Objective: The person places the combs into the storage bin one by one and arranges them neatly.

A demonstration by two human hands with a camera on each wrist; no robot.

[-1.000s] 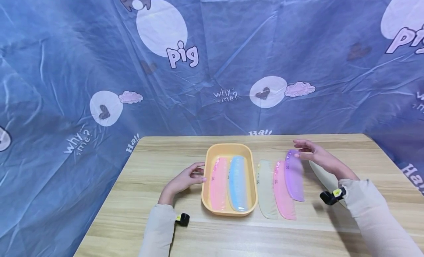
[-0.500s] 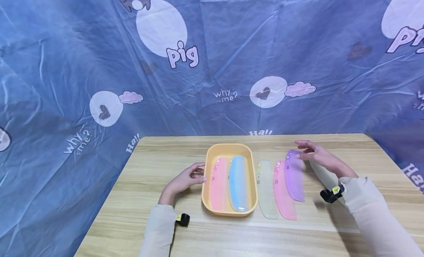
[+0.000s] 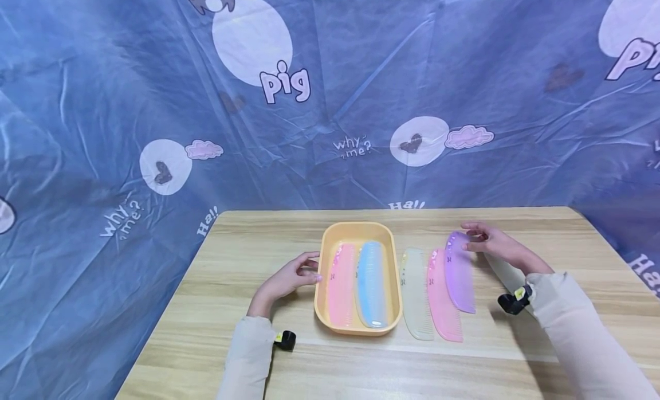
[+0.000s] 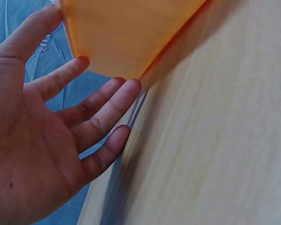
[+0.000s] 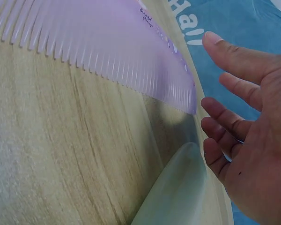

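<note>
Lower now, our right hand [image 3: 492, 243] hovers with fingers spread at the purple comb's [image 3: 459, 272] far tip on the table [image 3: 232, 308], gripping nothing; our left hand [image 3: 289, 277], fingers straight, touches the yellow tray [image 3: 322, 274].

right hand [image 3: 494, 244] lowered toward purple comb [image 3: 459, 271]

Wooden table [image 3: 216, 308]: tray [image 3: 323, 308], 4 combs (loose).

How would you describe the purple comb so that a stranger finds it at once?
Start at the orange plastic tray on the wooden table. Right of it lie overlapping combs; the translucent purple plastic comb lies on top beside the right hand. Its neighbours are pink and pale.
</note>
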